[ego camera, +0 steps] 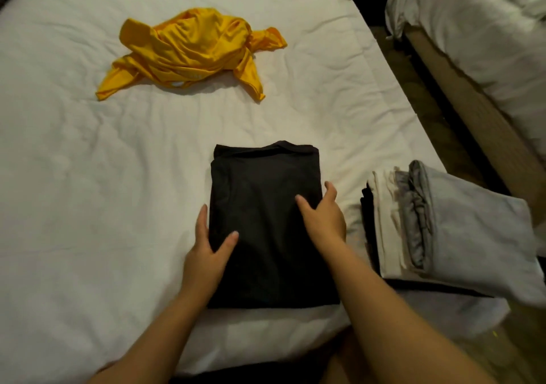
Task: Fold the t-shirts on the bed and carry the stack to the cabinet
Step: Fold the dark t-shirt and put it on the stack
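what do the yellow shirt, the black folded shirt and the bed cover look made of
Yellow shirt: likely thin polyester-like sports knit; slight sheen, fine slippery folds.
Black shirt: probably cotton jersey; matte, no shine, lies in flat soft folds.
Bed cover: white cotton or a blend, perhaps; matte, creased all over.

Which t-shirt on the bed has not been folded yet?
The yellow t-shirt, crumpled farther up the bed; the black t-shirt is folded flat, and the stack at the right is folded too.
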`<control>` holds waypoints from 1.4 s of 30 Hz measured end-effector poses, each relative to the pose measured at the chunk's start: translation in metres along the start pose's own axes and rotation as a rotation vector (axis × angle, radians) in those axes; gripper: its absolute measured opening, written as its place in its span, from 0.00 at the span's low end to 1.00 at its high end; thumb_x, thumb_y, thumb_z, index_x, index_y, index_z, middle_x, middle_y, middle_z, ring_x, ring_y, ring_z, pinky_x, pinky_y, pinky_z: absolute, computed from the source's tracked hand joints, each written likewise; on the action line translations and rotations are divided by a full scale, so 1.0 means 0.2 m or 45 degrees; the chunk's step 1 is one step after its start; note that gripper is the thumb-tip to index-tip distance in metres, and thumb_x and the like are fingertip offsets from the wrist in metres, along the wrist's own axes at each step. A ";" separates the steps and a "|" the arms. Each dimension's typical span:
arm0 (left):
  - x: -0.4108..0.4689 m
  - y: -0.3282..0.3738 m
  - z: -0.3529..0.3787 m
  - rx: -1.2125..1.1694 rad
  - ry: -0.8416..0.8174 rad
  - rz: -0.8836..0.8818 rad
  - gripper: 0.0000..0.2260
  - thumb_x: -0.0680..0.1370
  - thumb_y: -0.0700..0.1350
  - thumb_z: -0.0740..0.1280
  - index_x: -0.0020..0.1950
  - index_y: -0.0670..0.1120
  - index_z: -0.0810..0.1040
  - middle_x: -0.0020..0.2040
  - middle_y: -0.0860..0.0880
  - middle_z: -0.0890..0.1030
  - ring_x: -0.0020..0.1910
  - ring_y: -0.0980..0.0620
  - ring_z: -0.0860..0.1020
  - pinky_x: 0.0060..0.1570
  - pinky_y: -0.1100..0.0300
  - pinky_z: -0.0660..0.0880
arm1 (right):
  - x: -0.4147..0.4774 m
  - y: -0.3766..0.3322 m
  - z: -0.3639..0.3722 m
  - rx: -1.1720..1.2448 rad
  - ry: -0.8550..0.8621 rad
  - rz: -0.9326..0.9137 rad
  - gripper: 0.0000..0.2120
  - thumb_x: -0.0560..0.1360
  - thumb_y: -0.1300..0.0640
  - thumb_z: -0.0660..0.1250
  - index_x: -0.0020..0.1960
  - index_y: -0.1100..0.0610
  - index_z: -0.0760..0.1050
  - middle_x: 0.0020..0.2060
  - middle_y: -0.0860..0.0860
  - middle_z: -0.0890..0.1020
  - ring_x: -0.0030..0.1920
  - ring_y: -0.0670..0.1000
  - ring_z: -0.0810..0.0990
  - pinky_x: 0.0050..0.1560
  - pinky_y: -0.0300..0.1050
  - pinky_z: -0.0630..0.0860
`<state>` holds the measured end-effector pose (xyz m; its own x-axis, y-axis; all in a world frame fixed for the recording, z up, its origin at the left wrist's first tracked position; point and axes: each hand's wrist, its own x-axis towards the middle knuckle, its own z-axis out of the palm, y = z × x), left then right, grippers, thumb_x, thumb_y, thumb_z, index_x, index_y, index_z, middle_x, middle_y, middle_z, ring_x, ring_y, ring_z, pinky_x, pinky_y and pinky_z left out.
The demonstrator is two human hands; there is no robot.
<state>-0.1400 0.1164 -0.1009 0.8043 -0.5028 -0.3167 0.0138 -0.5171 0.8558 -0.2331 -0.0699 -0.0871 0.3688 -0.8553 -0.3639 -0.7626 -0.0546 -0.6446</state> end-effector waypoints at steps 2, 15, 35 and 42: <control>-0.12 -0.07 0.00 0.101 0.021 0.085 0.31 0.77 0.45 0.65 0.75 0.56 0.52 0.72 0.49 0.67 0.67 0.45 0.70 0.60 0.60 0.67 | -0.12 0.07 0.00 -0.122 -0.045 -0.077 0.32 0.77 0.47 0.61 0.75 0.49 0.48 0.61 0.58 0.76 0.57 0.61 0.76 0.49 0.49 0.71; -0.33 -0.15 -0.12 -0.170 -0.282 -0.079 0.16 0.79 0.37 0.61 0.66 0.49 0.73 0.65 0.41 0.73 0.42 0.54 0.78 0.37 0.70 0.77 | -0.54 0.50 -0.10 0.219 -0.397 -0.199 0.20 0.75 0.59 0.67 0.65 0.46 0.70 0.62 0.50 0.76 0.64 0.49 0.72 0.55 0.32 0.67; -0.32 -0.20 -0.17 0.510 0.083 0.508 0.08 0.78 0.36 0.62 0.56 0.39 0.76 0.54 0.42 0.75 0.48 0.50 0.72 0.50 0.59 0.72 | -0.55 0.53 -0.12 -0.050 0.075 -0.590 0.09 0.74 0.60 0.62 0.51 0.61 0.77 0.58 0.55 0.77 0.59 0.54 0.72 0.57 0.39 0.64; -0.49 -0.27 -0.14 0.389 0.070 0.666 0.14 0.78 0.44 0.58 0.60 0.40 0.75 0.59 0.42 0.77 0.59 0.49 0.74 0.58 0.60 0.70 | -0.66 0.54 -0.17 0.179 0.051 -0.407 0.07 0.78 0.61 0.62 0.55 0.60 0.74 0.48 0.58 0.79 0.50 0.56 0.77 0.51 0.50 0.73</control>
<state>-0.2022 0.2130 -0.1038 0.6881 -0.7115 0.1428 -0.5562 -0.3907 0.7334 -0.3821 0.0187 -0.0859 0.5535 -0.8263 -0.1039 -0.5303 -0.2535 -0.8090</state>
